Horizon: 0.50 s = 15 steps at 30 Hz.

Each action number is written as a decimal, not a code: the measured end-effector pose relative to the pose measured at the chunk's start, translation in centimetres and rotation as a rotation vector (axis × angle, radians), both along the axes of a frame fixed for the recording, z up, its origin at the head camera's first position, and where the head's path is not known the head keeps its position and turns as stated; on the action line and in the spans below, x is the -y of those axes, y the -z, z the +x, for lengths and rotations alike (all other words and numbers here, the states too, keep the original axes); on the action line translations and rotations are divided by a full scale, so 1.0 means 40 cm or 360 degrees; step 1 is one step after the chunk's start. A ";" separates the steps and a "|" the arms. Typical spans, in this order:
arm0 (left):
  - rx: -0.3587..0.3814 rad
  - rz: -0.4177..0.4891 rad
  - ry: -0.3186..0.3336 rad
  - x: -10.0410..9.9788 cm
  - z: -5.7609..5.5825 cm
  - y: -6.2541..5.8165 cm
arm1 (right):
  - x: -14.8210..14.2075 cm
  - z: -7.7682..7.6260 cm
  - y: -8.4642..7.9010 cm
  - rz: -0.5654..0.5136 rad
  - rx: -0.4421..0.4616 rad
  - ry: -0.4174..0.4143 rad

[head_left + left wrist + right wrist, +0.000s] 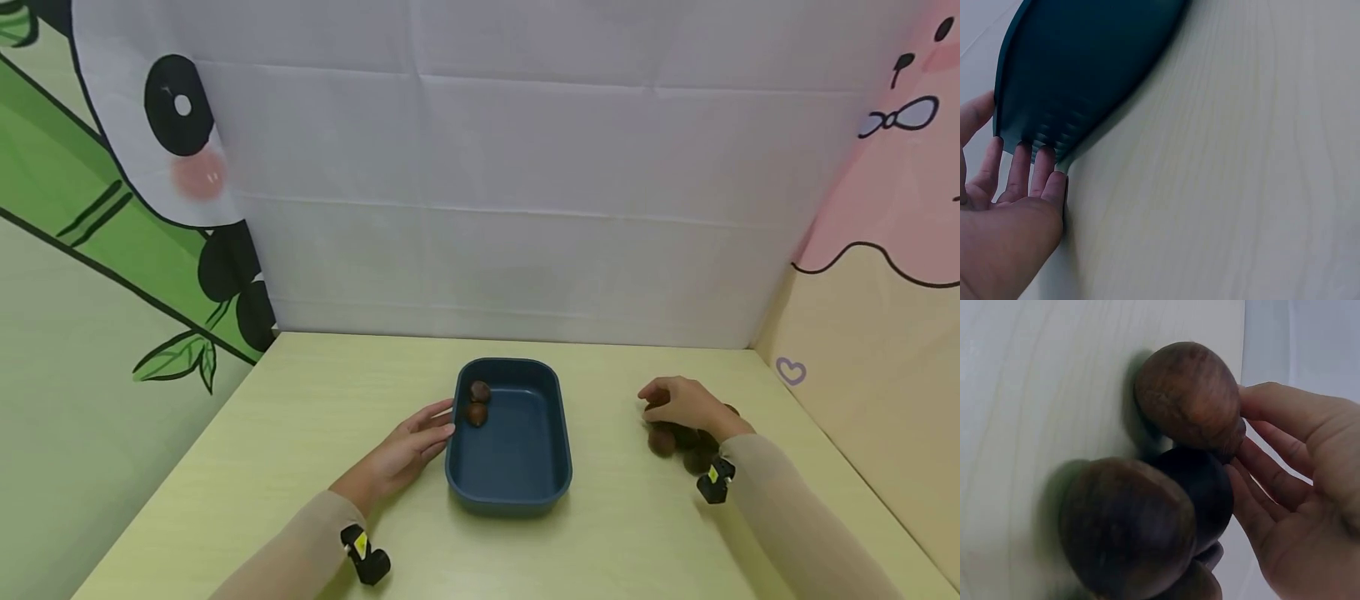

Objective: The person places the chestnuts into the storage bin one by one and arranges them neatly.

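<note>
A dark blue rectangular tray [513, 497] sits in the middle of the table, with two brown chestnuts [477, 403] near its left wall. My left hand [401, 454] touches the tray's left side with fairly straight fingers; the left wrist view shows its fingertips [1045, 153] against the outer wall. At the right, my right hand [686, 404] is over a small heap of chestnuts [662, 441]. Close up, its thumb and fingers pinch one reddish-brown chestnut [1188, 394] at the edge of the heap. Darker chestnuts [1125, 528] lie beside it, and the hand partly hides the heap.
The pale wood-grain table [600, 550] meets a white cloth backdrop [525, 208] at the back. Cartoon-printed panels stand at the left [97, 375] and right [877, 375]. Bare tabletop lies between the tray and the heap.
</note>
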<state>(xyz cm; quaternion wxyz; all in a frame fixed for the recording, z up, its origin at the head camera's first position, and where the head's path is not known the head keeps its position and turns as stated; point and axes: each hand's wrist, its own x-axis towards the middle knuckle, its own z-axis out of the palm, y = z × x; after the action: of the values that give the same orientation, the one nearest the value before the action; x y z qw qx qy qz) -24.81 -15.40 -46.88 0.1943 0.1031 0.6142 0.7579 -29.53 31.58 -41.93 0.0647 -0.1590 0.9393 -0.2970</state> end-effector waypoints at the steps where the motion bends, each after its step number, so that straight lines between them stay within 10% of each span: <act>1: -0.0008 -0.0001 0.0006 0.001 0.000 0.000 | -0.002 0.000 0.002 0.0006 -0.0001 -0.0003; 15: 0.0049 0.0023 -0.0034 -0.003 0.000 -0.002 | 0.000 0.005 -0.005 0.0062 0.0008 -0.0073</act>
<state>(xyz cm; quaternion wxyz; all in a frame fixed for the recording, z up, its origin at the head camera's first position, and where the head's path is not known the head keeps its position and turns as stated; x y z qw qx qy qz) -24.82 -15.30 -46.79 0.1948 0.0863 0.6066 0.7659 -29.33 31.60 -41.73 0.0771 -0.1784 0.9409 -0.2775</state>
